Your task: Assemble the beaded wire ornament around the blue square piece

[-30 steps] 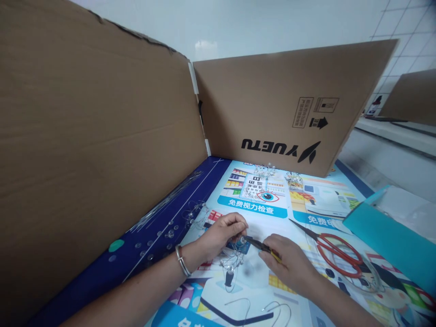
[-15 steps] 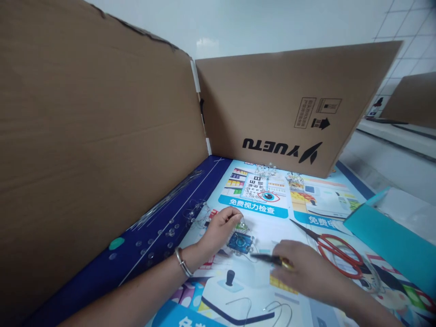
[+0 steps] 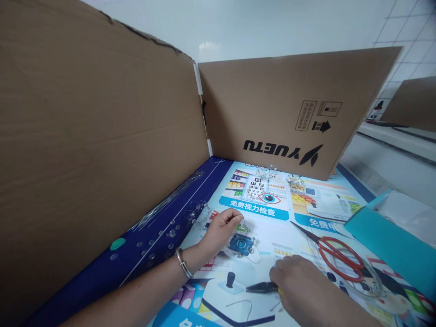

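My left hand is closed in a pinch on a thin wire piece with clear beads. Its loose wire end curls out to the right above the printed table cover. In my right hand are needle-nose pliers, their dark jaws pointing left and lying low over the cover, apart from the beaded wire. A bit of yellow handle shows; the fingers hide the rest. Beneath the pliers' tip lies a bent piece of wire. Scissors with red handles lie beyond my right hand.
Cardboard panels stand at the left and back. Loose clear beads, a green disc and straight wires lie on the left. Beaded wire clusters sit by the back panel. A teal box stands at right.
My right hand has moved down toward me with the pliers, away from the beaded wire. My left hand keeps its pinch in nearly the same place.
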The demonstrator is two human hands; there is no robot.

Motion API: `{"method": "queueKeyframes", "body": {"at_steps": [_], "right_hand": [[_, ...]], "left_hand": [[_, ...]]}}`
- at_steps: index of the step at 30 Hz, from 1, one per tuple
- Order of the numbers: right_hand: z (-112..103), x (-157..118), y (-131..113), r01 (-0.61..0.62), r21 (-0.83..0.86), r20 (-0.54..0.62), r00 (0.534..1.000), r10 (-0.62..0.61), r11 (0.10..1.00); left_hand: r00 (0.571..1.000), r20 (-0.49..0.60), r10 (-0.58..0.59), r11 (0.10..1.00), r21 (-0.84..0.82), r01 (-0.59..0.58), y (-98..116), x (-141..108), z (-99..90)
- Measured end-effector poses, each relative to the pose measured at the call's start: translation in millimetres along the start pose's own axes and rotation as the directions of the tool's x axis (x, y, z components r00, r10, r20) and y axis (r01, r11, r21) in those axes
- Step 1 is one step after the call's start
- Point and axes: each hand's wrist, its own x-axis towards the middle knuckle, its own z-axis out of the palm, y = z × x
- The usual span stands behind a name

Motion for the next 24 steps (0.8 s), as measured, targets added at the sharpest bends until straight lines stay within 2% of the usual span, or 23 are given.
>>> {"method": "queueKeyframes", "body": {"at_steps": [5, 11, 18, 24], "right_hand": [[17.7, 5.3, 16.8, -0.044, -0.080, -0.097, 0.995, 0.037, 0.996], [16.1, 10.5, 23.6, -0.073, -0.046, -0.175, 0.982, 0.064, 0.996], [19.3, 11.0, 25.1, -0.071, -0.031, -0.195, 0.979, 0.064, 0.997], [19.2, 10.4, 26.3, -0.018, -0.076, -0.187, 0.982, 0.004, 0.997]], "left_hand": [[1.000, -0.004, -0.016, 0.999, -0.046, 0.016, -0.8, 1.2, -0.8], [0.994, 0.084, -0.063, 0.989, -0.127, 0.074, -1.7, 6.6, -9.2], [0.969, 0.221, -0.109, 0.982, -0.125, 0.139, 3.1, 10.6, -19.7], [0.958, 0.258, -0.125, 0.988, -0.053, 0.143, 5.7, 12.2, -25.3]]}}
